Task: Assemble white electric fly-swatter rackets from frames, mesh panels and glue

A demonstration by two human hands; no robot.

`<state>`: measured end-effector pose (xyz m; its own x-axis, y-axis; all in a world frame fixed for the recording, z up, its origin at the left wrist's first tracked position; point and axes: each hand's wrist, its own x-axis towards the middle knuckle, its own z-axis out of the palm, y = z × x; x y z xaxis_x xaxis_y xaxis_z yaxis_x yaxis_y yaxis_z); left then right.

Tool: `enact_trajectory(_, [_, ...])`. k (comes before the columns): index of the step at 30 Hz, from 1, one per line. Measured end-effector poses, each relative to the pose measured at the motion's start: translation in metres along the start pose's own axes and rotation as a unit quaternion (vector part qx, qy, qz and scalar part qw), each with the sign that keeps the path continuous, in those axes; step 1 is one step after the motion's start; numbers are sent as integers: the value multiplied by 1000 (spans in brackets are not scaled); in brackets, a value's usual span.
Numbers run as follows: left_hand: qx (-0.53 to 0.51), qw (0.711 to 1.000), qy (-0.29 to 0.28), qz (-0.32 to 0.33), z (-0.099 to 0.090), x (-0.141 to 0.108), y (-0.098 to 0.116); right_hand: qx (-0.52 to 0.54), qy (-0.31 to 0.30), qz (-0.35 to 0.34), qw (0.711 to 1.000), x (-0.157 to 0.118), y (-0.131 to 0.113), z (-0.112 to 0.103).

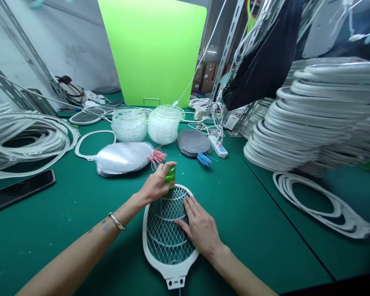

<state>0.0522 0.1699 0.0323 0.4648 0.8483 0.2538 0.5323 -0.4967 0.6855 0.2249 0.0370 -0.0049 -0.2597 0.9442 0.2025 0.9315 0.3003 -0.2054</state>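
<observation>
A white mosquito swatter head [170,265] lies on the green table with its neck toward me, its mesh crossed by curved white ribs. My left hand [157,183] grips a small translucent green block [170,174] at the far rim of the swatter head. Resting on the right part of the mesh and rim is my right hand [200,226], palm down with fingers stretched out. A blue wire end shows below the neck. Just beyond my left hand lies a stack of silvery mesh sheets [125,158] with red wires.
Two stacks of translucent rings [163,125] and a dark mesh stack [193,143] with blue wires stand behind. White frames pile up at the left [27,135] and tower at the right [320,111]. A phone [21,191], a power strip [218,146] and a green board [154,49] are also there.
</observation>
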Motion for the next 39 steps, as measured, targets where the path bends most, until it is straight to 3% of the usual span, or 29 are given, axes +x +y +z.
enact_trajectory(4, [-46, 997, 54, -3, -7, 2, -4, 103, 49, 57, 992, -8, 12, -15])
enact_trajectory(7, [-99, 988, 118, -13, -19, -8, -1, 122, 109, 111, 980, -32, 21, -24])
enact_trajectory(10, [-163, 977, 140, -16, -28, -25, 10, 95, 125, 66, 985, -66, 17, -25])
enact_trajectory(13, [-185, 978, 95, -16, -25, -40, 25, 65, 110, -19, 992, -94, 2, -19])
enact_trajectory(16, [-169, 985, -3, 18, -12, -47, 42, 50, 88, -67, 993, -106, -10, -16])
enact_trajectory(18, [-138, 986, -63, 75, 0, -46, 53, 50, 80, -73, 993, -105, -13, -16])
enact_trajectory(21, [-79, 982, -90, 149, 20, -37, 65, 58, 75, -68, 993, -101, -13, -21])
enact_trajectory(26, [30, 969, -167, 178, 44, -27, 73, 75, 93, -55, 991, -96, -14, -28])
enact_trajectory(30, [-24, 978, -120, 169, 47, -33, 73, 87, 116, -61, 987, -95, -14, -27])
enact_trajectory(34, [-36, 975, -145, 167, 42, -41, 73, 98, 108, -61, 987, -98, -13, -25])
enact_trajectory(39, [-229, 971, -8, 70, 7, -63, 78, 123, 94, -17, 988, -97, -8, -24])
